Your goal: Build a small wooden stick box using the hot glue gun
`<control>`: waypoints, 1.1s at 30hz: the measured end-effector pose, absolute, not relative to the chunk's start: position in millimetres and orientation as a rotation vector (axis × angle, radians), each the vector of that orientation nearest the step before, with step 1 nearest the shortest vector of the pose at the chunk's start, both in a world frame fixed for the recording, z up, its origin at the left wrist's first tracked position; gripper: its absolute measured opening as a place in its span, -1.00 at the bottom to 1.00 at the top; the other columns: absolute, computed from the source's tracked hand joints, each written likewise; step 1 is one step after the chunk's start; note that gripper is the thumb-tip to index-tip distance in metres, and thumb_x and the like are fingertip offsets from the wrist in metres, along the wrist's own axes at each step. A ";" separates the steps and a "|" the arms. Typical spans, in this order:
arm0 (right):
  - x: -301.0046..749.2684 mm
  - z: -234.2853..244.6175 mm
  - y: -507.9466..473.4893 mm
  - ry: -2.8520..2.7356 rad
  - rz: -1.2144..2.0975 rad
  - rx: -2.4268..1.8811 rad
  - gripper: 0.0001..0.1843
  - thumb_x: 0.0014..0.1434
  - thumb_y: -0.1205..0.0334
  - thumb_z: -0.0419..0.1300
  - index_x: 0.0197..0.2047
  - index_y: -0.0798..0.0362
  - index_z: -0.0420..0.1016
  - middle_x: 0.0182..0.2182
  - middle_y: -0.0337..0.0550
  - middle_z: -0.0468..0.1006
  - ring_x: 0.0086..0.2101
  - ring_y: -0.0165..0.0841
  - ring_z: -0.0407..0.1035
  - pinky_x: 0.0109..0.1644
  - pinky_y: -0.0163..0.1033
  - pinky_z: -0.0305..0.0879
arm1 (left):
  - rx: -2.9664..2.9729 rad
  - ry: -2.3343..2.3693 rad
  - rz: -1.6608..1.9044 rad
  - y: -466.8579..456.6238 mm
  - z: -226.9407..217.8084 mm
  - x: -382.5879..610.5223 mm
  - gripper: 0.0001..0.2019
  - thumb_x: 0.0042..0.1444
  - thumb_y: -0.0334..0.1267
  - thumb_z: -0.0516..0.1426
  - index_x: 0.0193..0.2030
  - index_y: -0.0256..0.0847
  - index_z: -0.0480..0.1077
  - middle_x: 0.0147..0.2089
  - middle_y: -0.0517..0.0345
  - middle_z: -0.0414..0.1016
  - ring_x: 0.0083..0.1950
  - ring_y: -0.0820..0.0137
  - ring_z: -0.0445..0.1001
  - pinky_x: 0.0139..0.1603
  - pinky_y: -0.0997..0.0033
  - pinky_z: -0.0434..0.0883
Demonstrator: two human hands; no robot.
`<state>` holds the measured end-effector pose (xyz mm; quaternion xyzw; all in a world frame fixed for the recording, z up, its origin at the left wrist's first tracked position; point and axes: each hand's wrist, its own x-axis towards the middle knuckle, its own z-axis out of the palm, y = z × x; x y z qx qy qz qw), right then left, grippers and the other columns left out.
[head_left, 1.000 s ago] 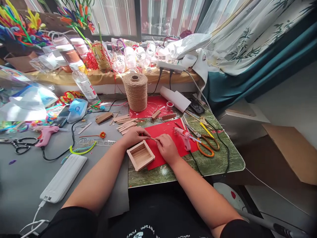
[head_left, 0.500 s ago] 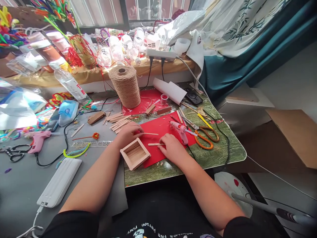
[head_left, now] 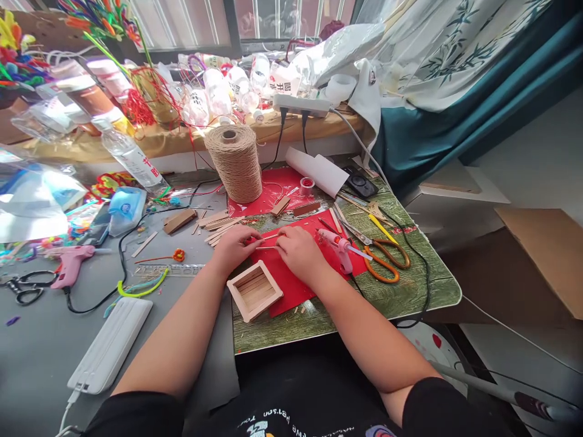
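Observation:
My left hand [head_left: 237, 244] is closed in a pinch on the end of a craft stick over the red sheet [head_left: 289, 294]. Close beside it, my right hand [head_left: 298, 252] grips a craft stick [head_left: 268, 247] whose pale end points left toward the left hand. The two sticks lie near each other; whether they touch I cannot tell. Below the hands sits a small square box of craft sticks [head_left: 246, 315], its open top facing up. Behind my left hand, loose craft sticks [head_left: 221, 229] lie in a pile. A pink glue gun [head_left: 339, 247] rests right of my right hand.
Orange-handled scissors [head_left: 381, 267] lie at the right, by a yellow pen [head_left: 381, 228]. A spool of twine [head_left: 234, 164] stands at the back. Left are a second pink glue gun [head_left: 71, 264], black scissors [head_left: 30, 286], a clear ruler [head_left: 170, 271] and a white power bank [head_left: 110, 346].
My right hand has moved up and left with its craft stick, coming close to my left hand. My left hand keeps its pinch. The whole view has shifted slightly.

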<state>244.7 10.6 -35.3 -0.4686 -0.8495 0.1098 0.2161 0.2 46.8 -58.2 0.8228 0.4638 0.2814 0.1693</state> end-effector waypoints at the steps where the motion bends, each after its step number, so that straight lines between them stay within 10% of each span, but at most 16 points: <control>1: 241.5 -40.3 16.0 -2.337 0.290 -1.305 -0.78 0.47 0.27 0.13 -0.12 0.03 0.62 0.20 0.04 0.51 0.11 -0.08 0.32 0.24 0.06 0.26 | 2.358 1.343 0.770 47.3 -58.4 -1.2 -0.83 0.33 -0.11 0.21 -0.19 -0.09 0.60 -0.25 0.10 0.62 -0.18 0.25 0.50 -0.09 0.23 0.40; 22: 244.4 -72.3 31.1 -2.286 0.455 -1.169 -0.81 0.45 0.23 0.19 -0.11 0.02 0.65 -0.18 -0.01 0.61 -0.12 -0.12 0.39 0.05 -0.02 0.28 | 2.442 1.189 0.730 41.1 -55.1 -2.6 -0.85 0.32 -0.28 0.21 -0.15 -0.10 0.66 -0.18 0.04 0.67 -0.10 0.23 0.54 -0.01 0.20 0.39; 33: 218.4 -52.3 17.4 -0.987 1.742 -0.898 -0.65 0.04 -0.04 0.55 -0.27 0.02 0.67 -0.46 -0.25 0.51 -0.47 -0.42 0.26 -0.36 -0.26 0.18 | 1.190 0.854 1.128 26.0 -49.6 34.5 -0.65 -0.02 -0.05 0.49 -0.27 -0.27 0.59 -0.29 0.10 0.62 -0.25 0.37 0.55 -0.11 0.35 0.47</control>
